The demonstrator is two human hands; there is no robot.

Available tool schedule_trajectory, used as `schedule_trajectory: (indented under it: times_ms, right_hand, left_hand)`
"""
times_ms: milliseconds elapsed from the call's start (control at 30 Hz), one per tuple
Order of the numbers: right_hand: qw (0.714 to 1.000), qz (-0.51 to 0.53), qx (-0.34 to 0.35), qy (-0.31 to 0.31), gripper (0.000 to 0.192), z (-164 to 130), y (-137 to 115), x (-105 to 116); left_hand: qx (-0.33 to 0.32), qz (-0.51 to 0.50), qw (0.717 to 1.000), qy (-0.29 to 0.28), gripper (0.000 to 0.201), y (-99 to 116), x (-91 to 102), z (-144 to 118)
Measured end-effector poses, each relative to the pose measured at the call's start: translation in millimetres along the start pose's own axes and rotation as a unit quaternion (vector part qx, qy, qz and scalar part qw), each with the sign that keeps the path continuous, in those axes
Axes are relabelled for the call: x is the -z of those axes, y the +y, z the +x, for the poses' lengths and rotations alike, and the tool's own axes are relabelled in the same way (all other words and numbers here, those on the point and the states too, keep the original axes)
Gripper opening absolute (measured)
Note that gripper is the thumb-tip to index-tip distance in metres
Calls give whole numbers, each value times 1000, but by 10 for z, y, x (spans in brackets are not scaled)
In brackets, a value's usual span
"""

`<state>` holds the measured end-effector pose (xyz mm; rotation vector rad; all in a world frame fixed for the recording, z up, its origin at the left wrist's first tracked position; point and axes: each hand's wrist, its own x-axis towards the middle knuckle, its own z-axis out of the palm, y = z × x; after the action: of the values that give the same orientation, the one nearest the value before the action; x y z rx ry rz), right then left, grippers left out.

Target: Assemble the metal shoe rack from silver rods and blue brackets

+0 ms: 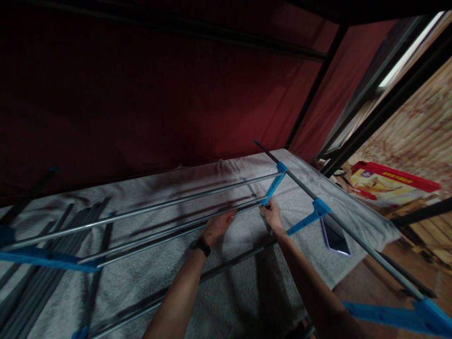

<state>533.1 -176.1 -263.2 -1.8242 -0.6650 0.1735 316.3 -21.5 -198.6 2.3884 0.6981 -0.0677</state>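
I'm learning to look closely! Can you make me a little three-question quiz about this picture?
1. True or false: the left hand rests on a silver rod.
2. What does the right hand pinch? A) blue connector B) phone C) red box
3. What lies flat on the grey blanket, right of the hands?

Key: 1 true; 2 A; 3 the phone.
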Motion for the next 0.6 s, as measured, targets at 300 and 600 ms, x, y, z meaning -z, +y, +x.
schedule_trajectory:
  times_ms: [300,600]
  right_hand:
    - [1000,-11,5,17,20,-40,21,4]
    - [1000,3,1,6,22,-48,-34,4]
  left_hand:
    - [-51,23,998,12,44,-71,-116,5]
    - [-35,16,999,15,44,-27,-62,-24]
